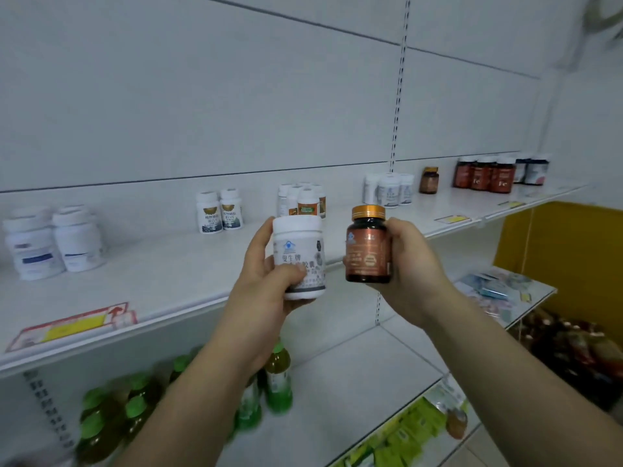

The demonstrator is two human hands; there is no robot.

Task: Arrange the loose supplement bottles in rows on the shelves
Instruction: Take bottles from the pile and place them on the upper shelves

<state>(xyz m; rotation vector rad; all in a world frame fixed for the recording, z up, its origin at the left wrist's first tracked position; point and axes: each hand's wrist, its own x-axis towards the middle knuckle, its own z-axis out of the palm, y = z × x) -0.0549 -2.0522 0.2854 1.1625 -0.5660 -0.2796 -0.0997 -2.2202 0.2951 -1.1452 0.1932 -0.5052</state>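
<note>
Head cam, nearest first: left hand is wrapped around a white bottle, thumb across the label, and right hand grips an amber bottle with a gold cap from the side. Both bottles are upright, side by side but not touching, held in the air just in front of the shelf edge. Further back and off to the right there's a cluster of white bottles that looks like the same label, and just beside it a lone amber gold-capped bottle. So I'd guess both go right and back, kept vertical. Right hand is nearer to that spot, so probably amber first.
</note>
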